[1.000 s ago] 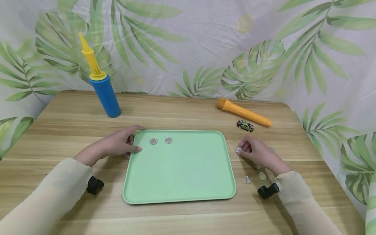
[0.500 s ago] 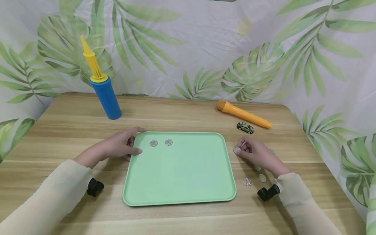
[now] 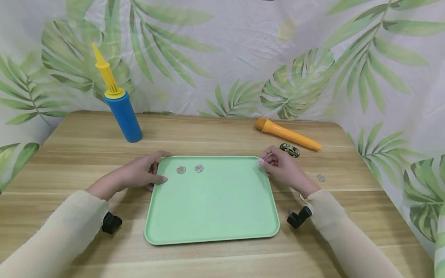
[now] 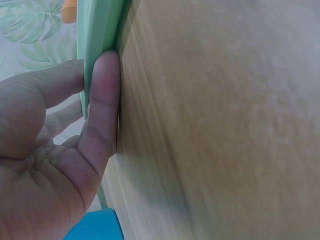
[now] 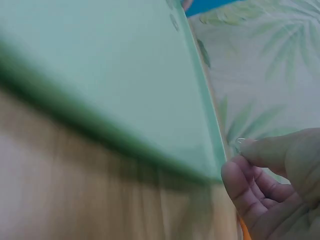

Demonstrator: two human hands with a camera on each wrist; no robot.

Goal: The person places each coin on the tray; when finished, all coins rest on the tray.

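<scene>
My left hand (image 3: pixel 140 170) grips the left rim of a light green tray (image 3: pixel 215 204), thumb over the edge. In the left wrist view the thumb and fingers lie on both sides of the tray's rim (image 4: pixel 102 30). Two silvery coins (image 3: pixel 199 168) with a radial pattern lie side by side near the tray's back left corner. My right hand (image 3: pixel 285 168) pinches another coin (image 3: pixel 260 161) between thumb and fingertips at the back right corner of the tray. In the right wrist view only the held coin's edge (image 5: pixel 240 141) shows.
A coin (image 3: pixel 321 178) lies on the wooden table (image 3: pixel 222 258) right of the right hand; another coin (image 3: pixel 301 197) is partly hidden by the wrist. Behind are a toy car (image 3: pixel 290 150) and an orange toy microphone (image 3: pixel 288 134). A blue and yellow hand pump (image 3: pixel 125 116) stands back left.
My right hand has carried the coin left and back, from the table beside the tray to the tray's back right corner. My left hand stays on the rim.
</scene>
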